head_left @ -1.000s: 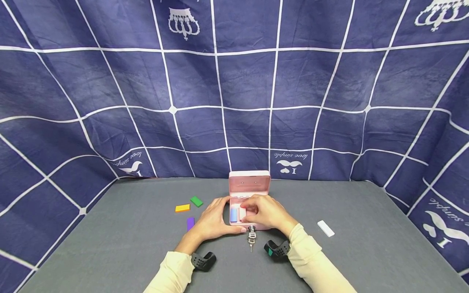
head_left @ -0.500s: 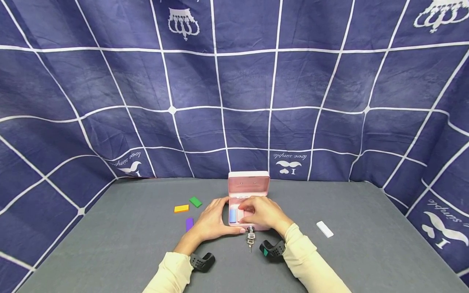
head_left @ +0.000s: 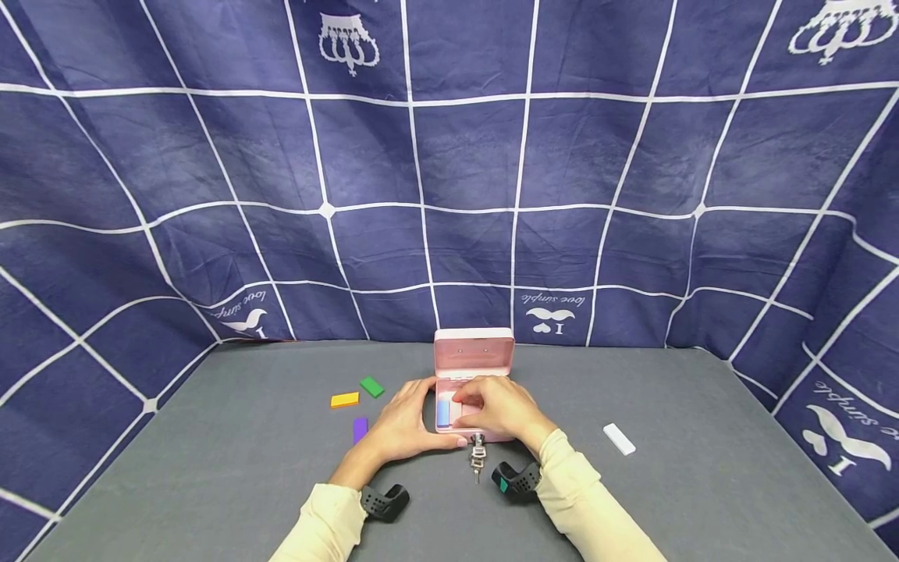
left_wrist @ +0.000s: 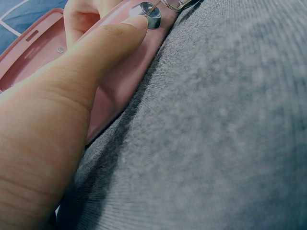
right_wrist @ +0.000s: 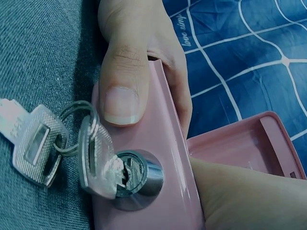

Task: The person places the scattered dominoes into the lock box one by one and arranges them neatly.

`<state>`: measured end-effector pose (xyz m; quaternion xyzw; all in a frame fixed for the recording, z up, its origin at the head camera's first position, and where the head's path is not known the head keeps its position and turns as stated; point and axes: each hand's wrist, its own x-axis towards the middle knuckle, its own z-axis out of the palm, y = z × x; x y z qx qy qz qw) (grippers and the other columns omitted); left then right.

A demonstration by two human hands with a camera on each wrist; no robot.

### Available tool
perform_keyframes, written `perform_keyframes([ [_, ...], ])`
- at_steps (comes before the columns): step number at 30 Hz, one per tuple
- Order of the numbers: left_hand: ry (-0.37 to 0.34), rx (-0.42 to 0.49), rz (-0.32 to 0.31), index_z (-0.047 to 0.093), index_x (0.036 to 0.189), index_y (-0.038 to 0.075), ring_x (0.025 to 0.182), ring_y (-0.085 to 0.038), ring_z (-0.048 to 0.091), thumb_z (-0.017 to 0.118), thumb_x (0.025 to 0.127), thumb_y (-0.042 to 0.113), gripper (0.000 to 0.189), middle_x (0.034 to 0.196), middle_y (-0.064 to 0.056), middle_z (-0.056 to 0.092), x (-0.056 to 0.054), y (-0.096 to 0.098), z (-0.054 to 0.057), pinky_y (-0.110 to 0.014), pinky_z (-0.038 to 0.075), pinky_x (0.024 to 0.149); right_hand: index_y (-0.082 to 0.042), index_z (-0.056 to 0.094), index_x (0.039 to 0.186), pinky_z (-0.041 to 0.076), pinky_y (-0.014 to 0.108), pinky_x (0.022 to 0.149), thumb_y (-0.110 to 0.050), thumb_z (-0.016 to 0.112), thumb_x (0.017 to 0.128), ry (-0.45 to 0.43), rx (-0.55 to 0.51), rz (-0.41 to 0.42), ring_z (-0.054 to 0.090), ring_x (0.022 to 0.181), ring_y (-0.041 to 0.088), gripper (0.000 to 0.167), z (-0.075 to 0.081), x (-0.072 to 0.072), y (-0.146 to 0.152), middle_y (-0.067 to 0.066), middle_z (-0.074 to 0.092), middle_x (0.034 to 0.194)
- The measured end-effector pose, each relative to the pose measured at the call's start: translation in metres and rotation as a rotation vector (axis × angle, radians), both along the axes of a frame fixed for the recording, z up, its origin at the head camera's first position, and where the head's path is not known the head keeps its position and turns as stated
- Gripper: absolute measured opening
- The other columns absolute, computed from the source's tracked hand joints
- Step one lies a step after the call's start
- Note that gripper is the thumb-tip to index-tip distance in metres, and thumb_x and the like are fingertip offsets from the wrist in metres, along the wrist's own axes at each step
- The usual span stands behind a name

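Observation:
A small pink lockbox (head_left: 474,353) stands with its lid raised. My left hand (head_left: 402,423) grips its left side, the thumb along the front face beside the lock (right_wrist: 144,178), as the right wrist view shows. Inside, a blue block (head_left: 443,414) lies at the left end. My right hand (head_left: 507,406) reaches into the box from the right and pinches a whitish block (head_left: 456,413) beside the blue one, its fingertips partly covering it. One key (right_wrist: 96,158) sits in the lock; another key (right_wrist: 38,143) hangs from it on a ring.
Left of the box lie an orange-yellow block (head_left: 345,400), a green block (head_left: 371,386) and a purple block (head_left: 360,429), the last close to my left wrist. A white block (head_left: 619,439) lies to the right on the grey table (head_left: 674,499). A blue checked cloth (head_left: 477,250) hangs behind.
My right fingers have shifted slightly left inside the box, bringing the whitish block closer to the blue one. The left hand keeps its grip. The whole view has drifted a little.

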<state>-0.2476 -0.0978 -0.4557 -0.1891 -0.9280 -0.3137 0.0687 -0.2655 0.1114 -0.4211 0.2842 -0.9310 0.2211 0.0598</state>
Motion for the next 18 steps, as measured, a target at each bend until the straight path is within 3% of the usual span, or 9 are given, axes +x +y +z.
perform_keyframes([
  [18,-0.003,-0.010,0.004,0.045,0.146,0.014,0.128,-0.023,0.052,0.082,0.059,0.073,0.111,0.134,-0.005,0.057,0.0003,0.0000,0.0001,-0.049,0.045,0.104,-0.023,0.078,0.100,0.051,0.033,0.076,-0.034,0.085,0.076,-0.006,0.006,0.047,0.064,0.084,0.008,0.027,0.0018,-0.0010,0.0020,-0.011,0.075,0.099],
])
